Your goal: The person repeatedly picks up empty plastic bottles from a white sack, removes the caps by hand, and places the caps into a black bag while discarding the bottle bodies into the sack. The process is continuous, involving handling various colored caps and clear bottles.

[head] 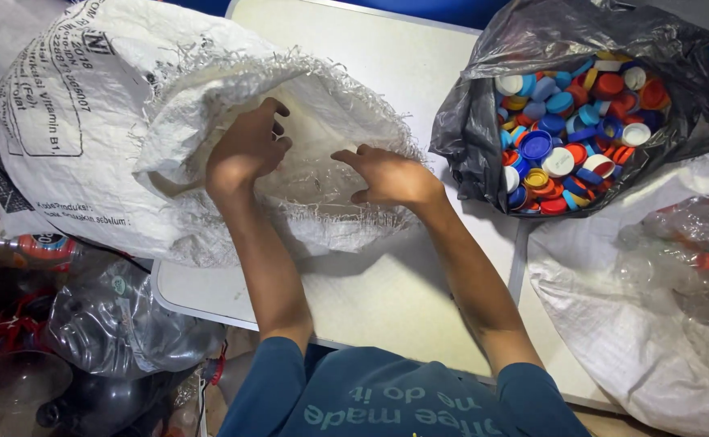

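Flanking sack (87,121): cap-filled black bag (484,129), crushed bottles (112,324).

1. I take the white sack (87,121) as my landmark: its frayed mouth is open, and both hands, left hand (245,150) and right hand (387,176), sit in that opening, filling most of it.
2. Below the sack, bare table (387,299) lies between the forearms.
3. Right of the sack, a strip of table, then a black bag (468,129) of caps (569,133) blocks the way.
4. Below-left of the sack, crushed bottles (112,324) crowd the edge.
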